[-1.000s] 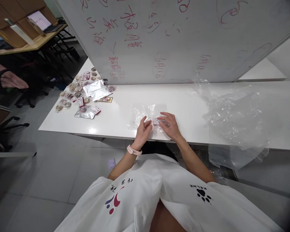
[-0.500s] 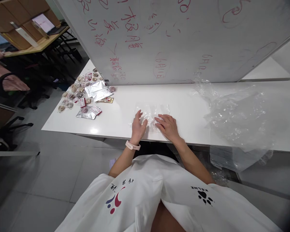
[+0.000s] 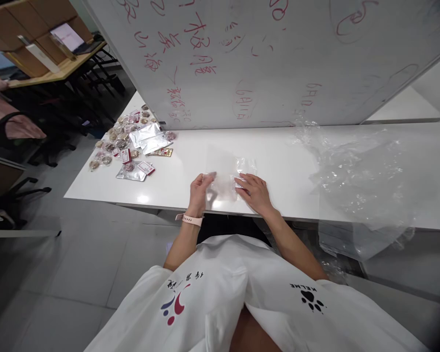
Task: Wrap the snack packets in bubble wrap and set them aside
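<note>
My left hand (image 3: 198, 194) pinches the left edge of a clear plastic sheet or bag (image 3: 222, 171), blurred by motion, between thumb and fingers. It spans toward my right hand (image 3: 254, 193), which lies palm down on the table's front part. Under the right fingers is a clear plastic packet (image 3: 246, 164), with a sliver of something red and white showing at the fingertips. What is beneath the palm is hidden.
Wrapped small round pieces (image 3: 121, 137), silver pouches (image 3: 148, 137) and red-and-white cards (image 3: 125, 156) crowd the table's left end. A large crumpled heap of clear plastic (image 3: 366, 181) hangs over the right front edge. A whiteboard (image 3: 286, 63) stands behind.
My left hand has moved left and closed on the clear plastic, drawing it out flatter to the left. The right hand has stayed in place.
</note>
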The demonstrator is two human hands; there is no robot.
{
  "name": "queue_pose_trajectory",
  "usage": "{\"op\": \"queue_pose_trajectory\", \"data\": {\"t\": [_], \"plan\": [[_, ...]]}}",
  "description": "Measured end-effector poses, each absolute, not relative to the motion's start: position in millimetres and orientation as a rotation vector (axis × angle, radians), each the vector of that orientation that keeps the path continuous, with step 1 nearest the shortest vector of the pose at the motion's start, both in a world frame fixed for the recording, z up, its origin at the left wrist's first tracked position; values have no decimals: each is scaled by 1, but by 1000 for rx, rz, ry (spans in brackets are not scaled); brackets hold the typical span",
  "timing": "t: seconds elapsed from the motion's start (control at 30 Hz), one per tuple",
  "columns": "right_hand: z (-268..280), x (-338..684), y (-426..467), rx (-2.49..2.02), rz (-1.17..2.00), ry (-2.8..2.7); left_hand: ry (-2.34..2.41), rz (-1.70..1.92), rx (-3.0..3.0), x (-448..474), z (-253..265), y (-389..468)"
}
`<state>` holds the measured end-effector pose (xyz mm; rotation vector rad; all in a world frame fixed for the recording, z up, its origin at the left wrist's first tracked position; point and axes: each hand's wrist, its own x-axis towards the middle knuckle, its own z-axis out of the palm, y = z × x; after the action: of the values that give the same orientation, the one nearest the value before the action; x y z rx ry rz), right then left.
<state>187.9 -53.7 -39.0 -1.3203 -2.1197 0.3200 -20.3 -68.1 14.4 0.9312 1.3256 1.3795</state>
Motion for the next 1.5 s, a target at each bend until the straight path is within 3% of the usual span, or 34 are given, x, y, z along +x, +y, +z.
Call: {"op": "queue_pose_trajectory", "data": {"t": [0.1, 0.33, 0.63, 0.73, 0.9, 1.27, 1.5], "plan": [[-39, 188, -52, -1309, 330, -2115, 1077, 1374, 885, 14, 14, -73], [-47, 194, -48, -1295, 507, -2036, 1003, 1116, 1254, 51, 9, -84], [-33, 221, -50, -1177, 966, -1805, 1056, 823, 1882, 52, 8, -90], [-19, 239, -57, -1173, 881, -1774, 1077, 779, 2051, 54, 2, -90], [10, 251, -71, -1275, 463, -1655, 1069, 757, 2103, 56, -2, -90], [-24, 239, -48, -1142, 881, -2140, 889, 761, 1969, -1, 4, -41], [-23, 258, -53, -1108, 797, -2490, 867, 461, 2179, -2, 11, -19]]}}
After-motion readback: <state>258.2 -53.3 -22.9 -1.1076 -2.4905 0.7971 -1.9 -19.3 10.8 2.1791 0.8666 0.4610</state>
